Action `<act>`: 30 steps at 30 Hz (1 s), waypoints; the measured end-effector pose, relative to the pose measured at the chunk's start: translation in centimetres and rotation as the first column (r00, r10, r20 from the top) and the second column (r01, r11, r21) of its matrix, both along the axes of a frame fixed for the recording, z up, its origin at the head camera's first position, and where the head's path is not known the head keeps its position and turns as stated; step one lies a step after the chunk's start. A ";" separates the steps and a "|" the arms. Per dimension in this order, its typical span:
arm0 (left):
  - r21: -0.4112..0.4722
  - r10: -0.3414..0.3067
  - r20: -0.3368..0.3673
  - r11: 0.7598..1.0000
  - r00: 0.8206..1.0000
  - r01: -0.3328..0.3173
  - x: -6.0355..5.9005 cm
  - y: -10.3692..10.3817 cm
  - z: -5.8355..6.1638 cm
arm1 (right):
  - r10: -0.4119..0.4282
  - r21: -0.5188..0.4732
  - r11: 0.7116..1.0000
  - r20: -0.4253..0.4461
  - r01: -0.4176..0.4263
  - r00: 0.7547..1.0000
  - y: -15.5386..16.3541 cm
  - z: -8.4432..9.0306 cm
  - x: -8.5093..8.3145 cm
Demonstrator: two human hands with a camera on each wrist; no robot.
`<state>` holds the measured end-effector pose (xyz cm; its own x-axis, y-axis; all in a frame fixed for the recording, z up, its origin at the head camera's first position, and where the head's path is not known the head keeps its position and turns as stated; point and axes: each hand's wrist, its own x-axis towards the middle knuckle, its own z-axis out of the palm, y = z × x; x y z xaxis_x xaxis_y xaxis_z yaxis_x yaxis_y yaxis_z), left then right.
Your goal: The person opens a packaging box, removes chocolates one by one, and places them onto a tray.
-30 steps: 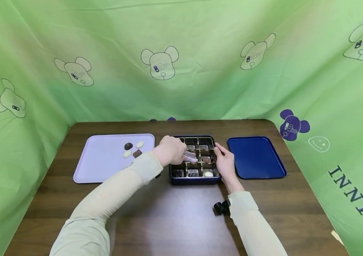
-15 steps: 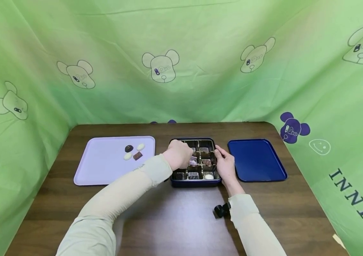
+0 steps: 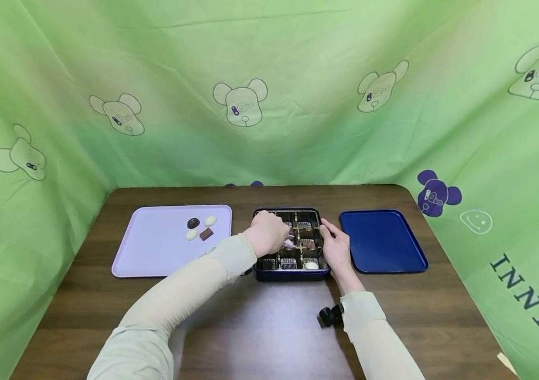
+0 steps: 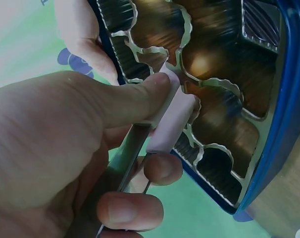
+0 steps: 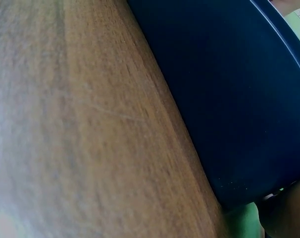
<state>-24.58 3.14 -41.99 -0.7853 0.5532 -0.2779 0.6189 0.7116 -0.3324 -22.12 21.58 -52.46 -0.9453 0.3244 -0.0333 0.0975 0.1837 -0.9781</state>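
Observation:
My left hand (image 3: 269, 232) pinches metal tongs (image 4: 124, 161) with lilac tips, thumb on one tip and fingers below. The tips reach down among the compartments of a dark blue chocolate box (image 3: 293, 276), which has a dark insert edged in gold. Whether they hold a piece I cannot tell. My right hand (image 3: 337, 250) grips the box by its right side. In the front row lie a white chocolate (image 3: 311, 265) at the right and dark pieces beside it. A brown chocolate (image 3: 308, 244) sits in the middle row. My left hand hides the box's left compartments.
Left of the box lies a lilac tray (image 3: 155, 237) bearing a dark round chocolate (image 3: 193, 223), a brown square chocolate (image 3: 206, 234) and two white chocolates (image 3: 210, 220). A blue lid or tray (image 3: 383, 240) lies to the right. Green fabric stands behind the wooden table (image 3: 259, 338).
My left hand with the tongs has shifted a little to the right over the box, then stayed nearly still. The right hand keeps its grip. The head view has tilted up slightly.

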 end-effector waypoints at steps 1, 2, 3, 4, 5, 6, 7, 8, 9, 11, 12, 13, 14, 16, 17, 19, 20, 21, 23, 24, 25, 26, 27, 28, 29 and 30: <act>-0.002 -0.005 -0.003 1.000 1.000 0.005 0.0 0.0 0.0 | -0.001 -0.003 1.000 0.005 0.001 1.000 0.0 0.0 0.0; -0.002 -0.007 -0.005 1.000 1.000 0.007 0.1 -0.1 0.0 | 0.000 -0.005 1.000 0.008 0.000 1.000 0.1 -0.1 0.1; -0.003 -0.007 -0.005 1.000 1.000 0.007 0.1 -0.1 0.0 | -0.002 -0.007 1.000 0.010 0.002 1.000 0.0 -0.1 0.1; -0.002 -0.005 -0.007 1.000 1.000 0.005 0.1 -0.2 0.0 | 0.000 -0.009 1.000 0.013 0.000 1.000 0.1 -0.2 0.1; -0.002 -0.002 -0.009 1.000 1.000 0.002 0.1 -0.2 0.1 | 0.003 -0.011 1.000 0.015 -0.002 1.000 0.1 -0.2 0.1; 0.000 0.001 -0.009 1.000 1.000 -0.001 0.1 -0.3 0.1 | 0.005 -0.013 1.000 0.016 -0.005 1.000 0.1 -0.2 0.1; 0.002 0.004 -0.011 1.000 1.000 -0.004 0.1 -0.4 0.2 | 0.005 -0.013 1.000 0.018 -0.005 1.000 0.1 -0.2 0.0; 0.006 0.005 -0.010 1.000 1.000 -0.005 0.1 -0.5 0.2 | 0.005 -0.012 1.000 0.018 -0.005 1.000 0.1 -0.2 0.0; 0.009 0.004 -0.012 1.000 1.000 -0.003 0.1 -0.6 0.3 | 0.005 -0.012 1.000 0.019 -0.005 1.000 0.1 -0.2 0.0; 0.021 0.001 -0.013 1.000 1.000 -0.001 0.1 -0.7 0.4 | 0.004 -0.009 1.000 0.016 -0.004 1.000 0.1 -0.2 0.0; 0.028 0.000 -0.013 1.000 1.000 0.000 0.1 -0.8 0.4 | 0.005 -0.006 1.000 0.014 -0.005 1.000 0.1 -0.1 0.0; 0.032 0.001 -0.013 1.000 1.000 -0.001 0.2 -1.0 0.5 | 0.007 -0.002 1.000 0.012 -0.007 1.000 0.1 -0.1 0.0; 0.038 0.004 -0.013 0.999 1.000 -0.003 0.2 -1.1 0.6 | 0.009 0.001 1.000 0.010 -0.009 1.000 0.1 -0.1 -0.1; 0.051 0.013 -0.011 0.999 1.000 -0.012 0.2 -1.3 0.7 | 0.011 0.003 1.000 0.007 -0.011 1.000 0.0 -0.1 -0.1; 0.058 0.016 -0.009 0.998 1.000 -0.015 0.3 -1.5 0.9 | 0.013 0.002 1.000 0.007 -0.013 1.000 0.0 -0.1 -0.1; 0.066 0.018 -0.004 0.998 1.000 -0.017 0.3 -1.8 1.2 | 0.012 0.000 1.000 0.008 -0.012 1.000 0.0 -0.2 -0.1; 0.072 0.017 -0.001 0.997 1.000 -0.017 0.4 -1.9 1.5 | 0.012 0.000 1.000 0.008 -0.012 1.000 0.0 -0.2 -0.1; 0.078 0.017 0.001 0.997 1.000 -0.017 0.4 -2.1 1.7 | 0.010 0.000 1.000 0.008 -0.010 1.000 0.0 -0.2 -0.1; 0.092 0.012 0.004 0.996 1.000 -0.012 0.5 -2.4 2.1 | 0.008 0.002 1.000 0.008 -0.008 1.000 0.0 -0.2 -0.1; 0.097 0.009 0.002 0.995 1.000 -0.009 0.5 -2.5 2.2 | 0.006 0.003 1.000 0.006 -0.006 1.000 0.0 -0.2 -0.1; 0.104 0.007 -0.001 0.995 1.000 -0.006 0.5 -2.7 2.4 | 0.004 0.001 1.000 0.005 -0.004 1.000 0.0 -0.2 -0.1; 0.111 0.006 -0.003 0.994 1.000 -0.006 0.4 -2.8 2.4 | 0.006 0.000 1.000 0.002 -0.006 1.000 0.0 -0.1 -0.1; 0.121 0.007 -0.006 0.993 1.000 -0.006 0.4 -3.0 2.5 | 0.006 -0.004 1.000 -0.001 -0.006 1.000 0.0 -0.1 -0.1; 0.129 0.007 -0.008 0.992 1.000 -0.005 0.3 -3.2 2.5 | 0.005 -0.007 1.000 -0.004 -0.005 1.000 0.0 -0.1 -0.1; 0.137 0.008 -0.012 0.991 1.000 -0.006 0.2 -3.4 2.5 | 0.005 -0.009 1.000 -0.005 -0.005 1.000 0.0 -0.1 -0.1; 0.142 0.010 -0.017 0.990 1.000 -0.008 0.2 -3.6 2.6 | 0.006 -0.013 1.000 -0.007 -0.007 1.000 0.0 -0.1 -0.1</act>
<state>-24.41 -0.43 -39.38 -0.7946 0.5790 -0.1826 0.6071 0.7580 -0.2383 -22.18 21.58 -52.57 -0.9477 0.3178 -0.0303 0.0891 0.1720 -0.9811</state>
